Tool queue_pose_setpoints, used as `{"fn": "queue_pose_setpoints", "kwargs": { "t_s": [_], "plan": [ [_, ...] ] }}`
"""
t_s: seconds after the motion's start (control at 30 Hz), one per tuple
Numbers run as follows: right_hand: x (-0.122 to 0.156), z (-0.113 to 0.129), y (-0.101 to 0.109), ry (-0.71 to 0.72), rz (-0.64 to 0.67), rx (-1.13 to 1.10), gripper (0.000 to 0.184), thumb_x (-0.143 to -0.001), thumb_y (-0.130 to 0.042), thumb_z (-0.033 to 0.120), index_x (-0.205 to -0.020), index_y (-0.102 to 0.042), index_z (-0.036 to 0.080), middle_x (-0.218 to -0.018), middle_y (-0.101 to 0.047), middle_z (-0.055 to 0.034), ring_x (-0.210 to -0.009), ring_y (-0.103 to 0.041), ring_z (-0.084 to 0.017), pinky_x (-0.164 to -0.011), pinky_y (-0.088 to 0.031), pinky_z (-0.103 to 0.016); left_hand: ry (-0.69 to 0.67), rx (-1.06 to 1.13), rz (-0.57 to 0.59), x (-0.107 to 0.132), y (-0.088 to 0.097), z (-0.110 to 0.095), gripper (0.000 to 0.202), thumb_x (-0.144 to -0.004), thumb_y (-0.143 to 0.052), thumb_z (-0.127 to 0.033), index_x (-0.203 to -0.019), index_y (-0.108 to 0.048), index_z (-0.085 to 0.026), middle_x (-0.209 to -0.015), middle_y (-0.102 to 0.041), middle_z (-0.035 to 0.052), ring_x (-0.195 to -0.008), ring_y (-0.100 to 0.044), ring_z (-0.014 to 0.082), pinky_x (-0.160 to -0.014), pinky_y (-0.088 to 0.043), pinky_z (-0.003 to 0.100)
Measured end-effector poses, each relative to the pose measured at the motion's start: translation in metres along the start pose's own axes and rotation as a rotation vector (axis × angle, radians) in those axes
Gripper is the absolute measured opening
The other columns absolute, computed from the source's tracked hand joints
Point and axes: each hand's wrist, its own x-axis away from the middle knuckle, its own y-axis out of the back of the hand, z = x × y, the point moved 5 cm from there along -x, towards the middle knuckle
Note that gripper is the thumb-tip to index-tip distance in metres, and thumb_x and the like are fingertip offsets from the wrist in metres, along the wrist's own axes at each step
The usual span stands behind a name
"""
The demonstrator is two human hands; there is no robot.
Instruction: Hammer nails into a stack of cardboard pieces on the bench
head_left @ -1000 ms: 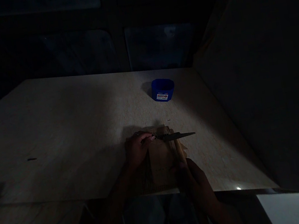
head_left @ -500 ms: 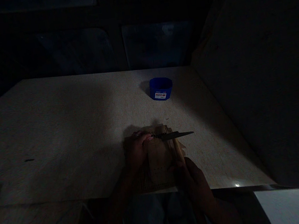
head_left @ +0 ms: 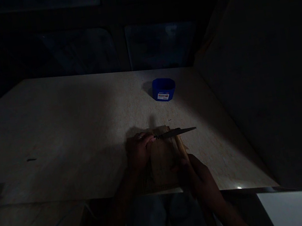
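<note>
Hammer (head_left: 177, 132), as it appears in this dim light, lies over the far part of a flat brown block (head_left: 162, 161) at the near edge of the tabletop (head_left: 87, 107), its dark head pointing sideways and its pale wooden handle (head_left: 181, 144) running back toward you. Your right hand (head_left: 200, 177) is wrapped around that handle, well below the head. Expect it to feel top-heavy and stiff, with most of the weight in the metal; smooth wood could slip in a damp palm, so a full wrap suits it better than a pinch. Your left hand (head_left: 140, 151) is at the block's left side, fingertips pinching a small dark piece (head_left: 156, 137) just beside the head's left end; it is too dim to name, but probably light and hard to hold except by its end. The block seems firm, though you cannot tell wood from layered card. Beyond, well apart, stands a blue container (head_left: 164, 91) with a white label, and far left lies a thin dark strip (head_left: 31, 159).
</note>
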Motion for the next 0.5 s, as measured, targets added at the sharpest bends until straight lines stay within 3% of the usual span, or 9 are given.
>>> {"fn": "queue_pose_setpoints", "kwargs": {
  "t_s": [0.1, 0.23, 0.37, 0.5],
  "plan": [
    [-0.009, 0.023, 0.011, 0.039, 0.052, 0.065, 0.049, -0.098, -0.039, 0.062, -0.098, -0.063, 0.019, -0.080, -0.073, -0.0072, -0.069, -0.068, -0.021, -0.059, -0.048, -0.027, -0.001, -0.018, 0.001, 0.000, 0.001, -0.002, 0.023, -0.096, -0.057, -0.029, -0.102, -0.078, -0.025, -0.102, -0.075, 0.0066, -0.098, -0.066, 0.0235, -0.089, -0.050, 0.038],
    [-0.025, 0.051, 0.019, 0.089, 0.156, 0.206, 0.043, -0.098, -0.040, 0.056, -0.101, -0.063, 0.019, -0.073, -0.073, -0.0054, -0.064, -0.069, -0.021, -0.055, -0.046, -0.028, -0.012, -0.038, 0.007, 0.000, 0.003, -0.004, 0.022, -0.096, -0.058, -0.029, -0.101, -0.079, -0.026, -0.101, -0.076, 0.0069, -0.096, -0.066, 0.0237, -0.088, -0.050, 0.038],
    [-0.036, 0.066, 0.020, 0.108, 0.231, 0.298, 0.039, -0.099, -0.039, 0.050, -0.095, -0.064, 0.020, -0.070, -0.072, -0.0039, -0.059, -0.066, -0.019, -0.054, -0.042, -0.028, -0.018, -0.034, 0.006, 0.000, 0.003, -0.005, 0.023, -0.097, -0.056, -0.030, -0.103, -0.078, -0.026, -0.103, -0.075, 0.0062, -0.096, -0.067, 0.0225, -0.086, -0.050, 0.036],
    [-0.038, 0.072, 0.021, 0.156, 0.202, 0.310, 0.035, -0.098, -0.042, 0.048, -0.091, -0.062, 0.020, -0.066, -0.069, -0.0024, -0.056, -0.064, -0.018, -0.051, -0.039, -0.027, -0.020, -0.063, 0.009, 0.000, 0.003, -0.005, 0.023, -0.097, -0.057, -0.032, -0.103, -0.078, -0.026, -0.103, -0.076, 0.0062, -0.096, -0.067, 0.0229, -0.086, -0.049, 0.036]
  ]
}}
